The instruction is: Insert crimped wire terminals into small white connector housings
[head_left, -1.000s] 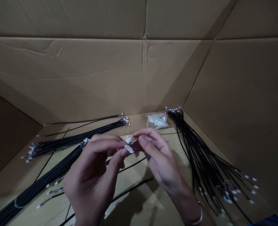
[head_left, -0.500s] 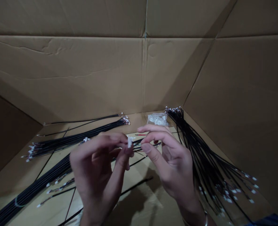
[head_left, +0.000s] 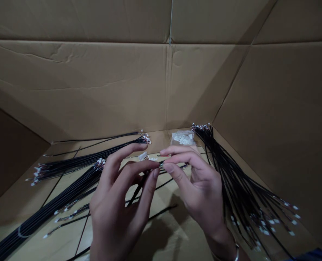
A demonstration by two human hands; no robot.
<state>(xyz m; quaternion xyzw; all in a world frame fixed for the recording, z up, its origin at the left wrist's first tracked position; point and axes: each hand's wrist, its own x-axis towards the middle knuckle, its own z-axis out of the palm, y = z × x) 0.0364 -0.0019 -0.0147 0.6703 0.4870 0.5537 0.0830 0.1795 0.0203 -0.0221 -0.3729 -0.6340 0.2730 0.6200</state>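
My left hand (head_left: pixel 124 197) is closed, with thumb and index finger pinched together around a thin black cable (head_left: pixel 135 193) that runs down through the grip. A white plug connector (head_left: pixel 143 156) with short wires stands up just behind those fingers. My right hand (head_left: pixel 197 183) is also closed in a pinch, its fingertips almost touching the left ones. Something small and thin shows in the narrow gap between the two pinches; what the right fingertips hold cannot be made out.
A clear bag of small white parts (head_left: pixel 182 137) lies at the back. Bundles of black cables with white connectors lie at left (head_left: pixel 46 214) and right (head_left: pixel 237 177). Loose cables (head_left: pixel 163 211) cross the cardboard floor. Cardboard walls (head_left: pixel 109 90) rise around.
My left hand has turned, and the white connector has shifted from its fingertips to behind them. The left pinch has come closer to my right fingertips, while the right hand has hardly moved.
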